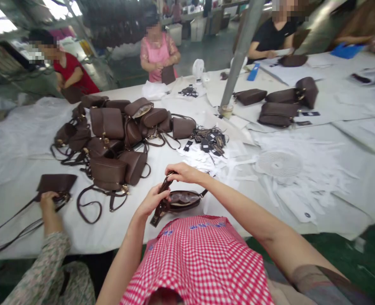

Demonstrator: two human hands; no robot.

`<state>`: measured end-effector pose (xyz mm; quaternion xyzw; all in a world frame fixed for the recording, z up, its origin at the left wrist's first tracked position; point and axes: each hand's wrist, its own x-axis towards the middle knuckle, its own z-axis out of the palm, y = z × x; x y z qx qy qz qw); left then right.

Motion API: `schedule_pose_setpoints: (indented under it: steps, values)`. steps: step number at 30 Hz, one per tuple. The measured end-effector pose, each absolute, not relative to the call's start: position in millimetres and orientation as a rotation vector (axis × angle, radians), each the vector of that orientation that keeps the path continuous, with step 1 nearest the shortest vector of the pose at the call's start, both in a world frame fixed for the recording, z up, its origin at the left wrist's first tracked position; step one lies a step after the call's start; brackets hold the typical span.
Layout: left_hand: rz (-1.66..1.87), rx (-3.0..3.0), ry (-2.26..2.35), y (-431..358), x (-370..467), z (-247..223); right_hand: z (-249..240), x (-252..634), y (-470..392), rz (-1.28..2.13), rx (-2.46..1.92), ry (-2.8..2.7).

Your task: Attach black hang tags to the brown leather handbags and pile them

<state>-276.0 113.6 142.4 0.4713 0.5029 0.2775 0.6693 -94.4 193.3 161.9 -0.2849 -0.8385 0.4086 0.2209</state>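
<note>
A small brown bag [184, 206] with its top open and a pale lining showing lies at the table's front edge, against the checked apron. My left hand [152, 201] is closed on a dark brown strap [165, 185] at the bag's left side. Just above and to the right, my right hand [180, 173] pinches the upper end of the same strap, near a metal ring. A dark tag [156, 218] hangs below my left hand. Part of the strap is hidden behind my fingers.
Brown bags [107, 123] are heaped at left, beside black tags [210, 140]. Fans [279, 166] and a slanting metal pole [240, 53] stand on the right and behind. At the left, a person's hand [48, 201] holds a bag [56, 183]. Several people work across the table.
</note>
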Motion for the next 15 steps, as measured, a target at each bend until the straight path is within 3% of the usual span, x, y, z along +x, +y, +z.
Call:
schedule_pose_setpoints:
  steps: [3, 7, 12, 15]
  values:
    - [0.661, 0.959, 1.142, 108, -279, 133, 157, -90, 185, 1.073, -0.928, -2.273]
    - [0.846, 0.636, 1.119, 110, -281, 125, 136, -30, 178, 0.974, -1.559, -2.096]
    - [1.145, 0.424, 1.101, 126, -285, 127, 72, 79, 148, 0.94, -2.22, -1.912]
    - [1.152, 0.455, 1.169, 130, -280, 126, 31, 82, 126, 0.991, -2.353, -1.937]
